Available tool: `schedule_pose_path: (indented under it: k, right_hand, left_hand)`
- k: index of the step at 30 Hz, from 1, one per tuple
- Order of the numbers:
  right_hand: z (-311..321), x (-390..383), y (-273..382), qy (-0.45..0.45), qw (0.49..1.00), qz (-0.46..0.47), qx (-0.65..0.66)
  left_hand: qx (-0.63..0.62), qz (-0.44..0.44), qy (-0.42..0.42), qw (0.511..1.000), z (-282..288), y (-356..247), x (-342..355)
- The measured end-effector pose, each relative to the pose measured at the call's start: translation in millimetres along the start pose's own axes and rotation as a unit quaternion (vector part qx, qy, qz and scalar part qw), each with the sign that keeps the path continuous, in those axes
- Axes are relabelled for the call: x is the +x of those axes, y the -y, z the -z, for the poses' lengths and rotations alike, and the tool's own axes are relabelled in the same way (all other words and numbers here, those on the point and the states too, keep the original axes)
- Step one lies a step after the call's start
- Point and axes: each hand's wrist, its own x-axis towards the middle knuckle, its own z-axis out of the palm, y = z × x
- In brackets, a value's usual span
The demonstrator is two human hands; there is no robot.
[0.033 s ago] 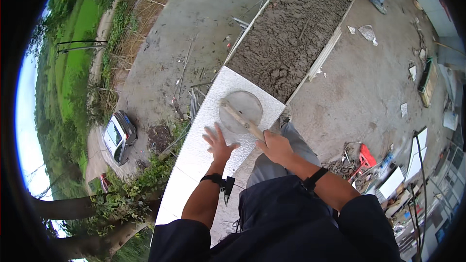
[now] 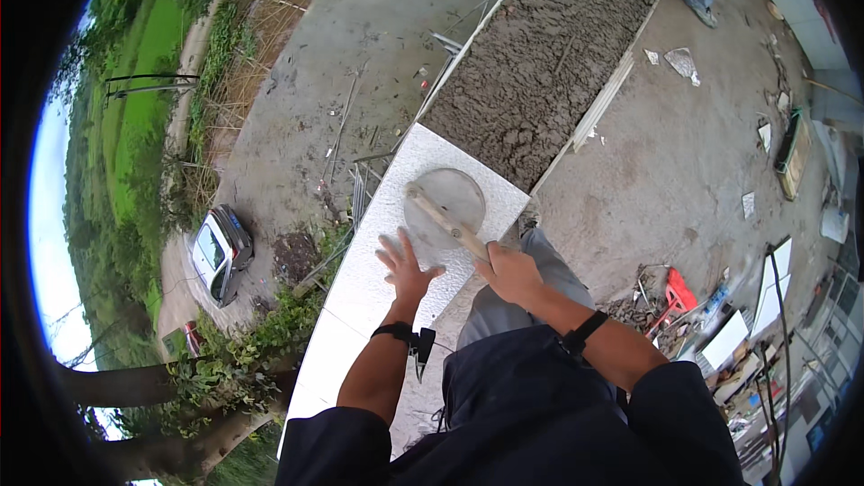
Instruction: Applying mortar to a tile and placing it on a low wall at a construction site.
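Your right hand is wrapped around the near end of the wooden bar on the round tool. That grey disc sits on the white tile, toward the end by the mortar bed. Your left hand is open, fingers spread, palm down at the same tile, just beside the disc; can't tell how firmly it presses. Second white tile adjoins on the near side. Parked car down to the left.
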Motion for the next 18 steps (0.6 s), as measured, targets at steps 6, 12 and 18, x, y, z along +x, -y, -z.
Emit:
schedule_pose_path:
  k: [6,12,18]
  right_hand:
    - [20.0,6.6,28.9,-0.037,0.996,0.079,0.004]
    - [16.2,24.1,26.4,0.003,1.0,0.02,-0.008]
    - [14.6,1.9,-8.3,-0.013,1.0,0.016,-0.005]
  left_hand:
    - [0.034,0.006,0.008,0.999,-3.3,11.1,-3.2]
    - [0.007,0.005,0.003,1.0,-1.8,1.6,-2.1]
    - [-0.007,0.0,0.005,1.0,1.1,-10.5,2.3]
